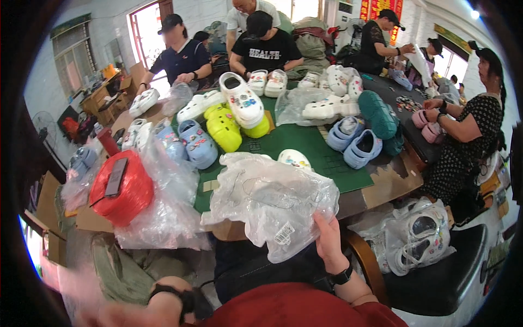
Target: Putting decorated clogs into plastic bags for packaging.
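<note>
Right hand (328,238) fingers clamped on clear bag (272,199), left hand (128,313) low, blurred, grip perhaps closed, cannot tell, red spool (122,188) nearby

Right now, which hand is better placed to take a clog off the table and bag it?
Probably the left hand: it looks free, low at the left knee. The right hand grips the clear plastic bag; nearest are a white clog and pale blue clogs.

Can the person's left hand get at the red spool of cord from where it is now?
Probably yes. The left hand is low at the person's left and holds nothing visible; the red spool lies above it, only loose clear plastic bags beside it.
</note>
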